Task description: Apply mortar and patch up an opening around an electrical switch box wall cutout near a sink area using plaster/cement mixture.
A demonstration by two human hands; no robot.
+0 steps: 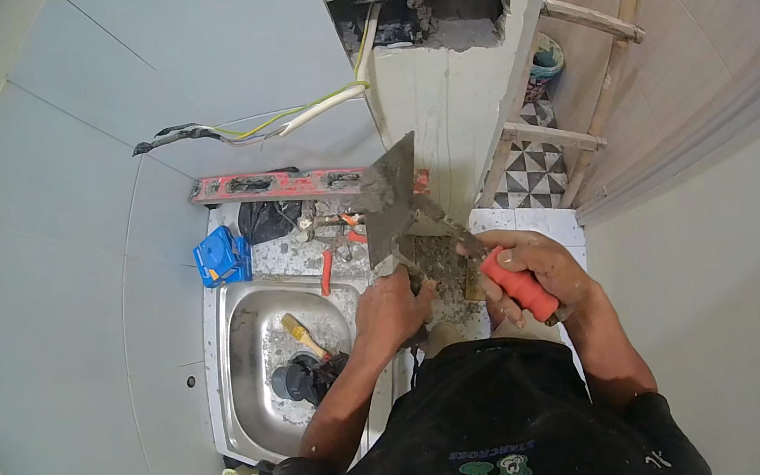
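My right hand (540, 272) is closed around the red handle of a pointed trowel (398, 173). Grey mortar coats its blade and neck. The trowel points up and to the left in front of me. My left hand (388, 314) is closed on what looks like a grey scraper (388, 234), its flat blade rising from the fingers. The two blades overlap in view, and I cannot tell whether they touch. Most of the scraper's grip is hidden by my fingers. Beneath the hands lies a mortar-strewn patch (446, 277) on the counter.
A steel sink (236, 380) on the left holds a paintbrush (301, 334) and a dark drain fitting (295, 378). Behind it are a blue box (222, 256), a red spirit level (282, 184) and red-handled pliers (327, 272). Wires (320, 108) hang from a wall cavity (464, 13). A wooden ladder (598, 16) stands right.
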